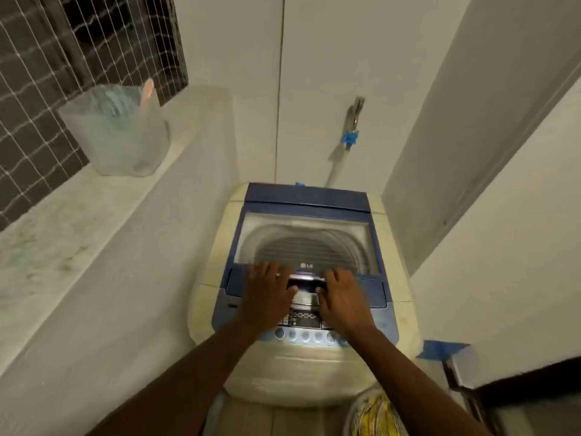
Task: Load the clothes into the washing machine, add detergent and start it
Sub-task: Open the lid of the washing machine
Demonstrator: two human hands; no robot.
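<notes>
Both forearms reach to the washing machine (301, 366), left hand (267, 294) and right hand (341, 297) gripping the lid handle (306, 283); lift evenly, straight up, to avoid twisting the lid (306, 243).

one washing machine (301, 366), two hands (267, 294), one plastic tub (116, 133), one tap (353, 121)

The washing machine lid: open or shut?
Shut: the lid lies flat, drum visible through its window, both hands at its front handle.

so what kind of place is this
Probably a small home laundry nook or utility balcony: a top-loading washing machine sits between plain walls, a tap with a hose is behind it, and a netted window is above a ledge.
</notes>
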